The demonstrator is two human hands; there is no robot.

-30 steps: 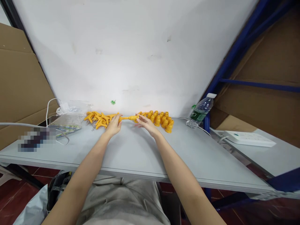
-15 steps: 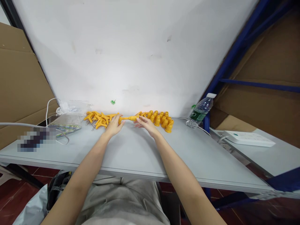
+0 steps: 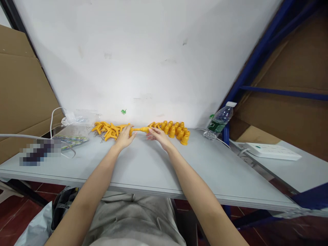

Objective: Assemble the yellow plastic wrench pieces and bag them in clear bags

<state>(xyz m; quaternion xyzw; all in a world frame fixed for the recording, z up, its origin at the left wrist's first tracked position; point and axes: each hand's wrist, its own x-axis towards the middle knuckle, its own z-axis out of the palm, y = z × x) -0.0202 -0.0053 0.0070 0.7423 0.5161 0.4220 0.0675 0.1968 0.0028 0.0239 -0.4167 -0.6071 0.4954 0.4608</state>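
A yellow plastic piece with a ribbed shaft (image 3: 137, 129) and a thicker right section stretches between my hands, just above the grey table. My left hand (image 3: 125, 137) is closed around its left end, which the fingers partly hide. At the other end, the thumb and fingers of my right hand (image 3: 159, 136) grip the thicker section. Left of my left hand lies a pile of yellow branched pieces (image 3: 110, 131) with small metal chains. Yellow cone-shaped pieces (image 3: 172, 132) stand in rows beyond my right hand, with several slim yellow pieces (image 3: 155, 125) beside them.
A plastic bottle (image 3: 219, 122) leans at the right by a blue rack post. Clear plastic bags (image 3: 74, 133) and a white cable (image 3: 52, 119) lie on the left. A white power strip (image 3: 273, 151) rests on the right shelf. Behind the table (image 3: 146, 167) rises a white panel (image 3: 153, 61).
My right hand's fingertips have shifted slightly left along the yellow piece. My left hand and the other things have stayed in place.
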